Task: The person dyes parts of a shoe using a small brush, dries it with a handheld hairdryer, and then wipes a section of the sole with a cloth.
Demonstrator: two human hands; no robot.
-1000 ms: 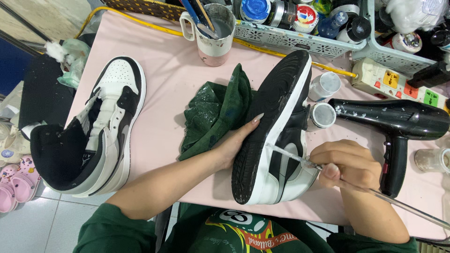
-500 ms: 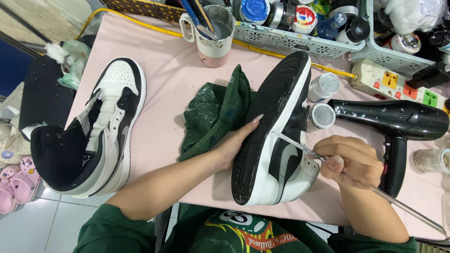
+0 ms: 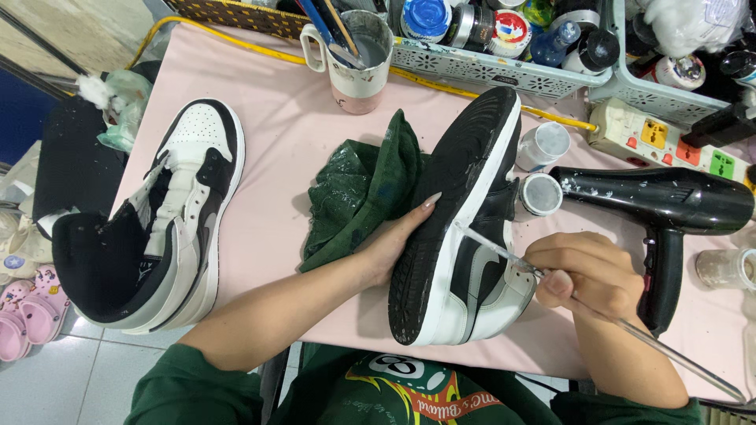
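A black, white and grey sneaker (image 3: 461, 228) stands on its side on the pink table (image 3: 283, 165), black sole facing left. My left hand (image 3: 394, 240) presses flat against the sole and steadies the shoe. My right hand (image 3: 587, 271) is closed on a long thin paintbrush (image 3: 630, 327); its tip touches the white midsole edge near the middle of the shoe. A crumpled green cloth (image 3: 358, 189) lies under and left of the shoe.
The matching sneaker (image 3: 161, 228) lies at the table's left edge. A black hair dryer (image 3: 669, 212) and two small open paint jars (image 3: 543, 169) lie to the right. A mug with brushes (image 3: 358, 51), baskets of paint pots (image 3: 504, 47) and a power strip (image 3: 669, 134) line the back.
My right hand has slid the brush tip a little along the white midsole. The shoe and my left hand have stayed in place.
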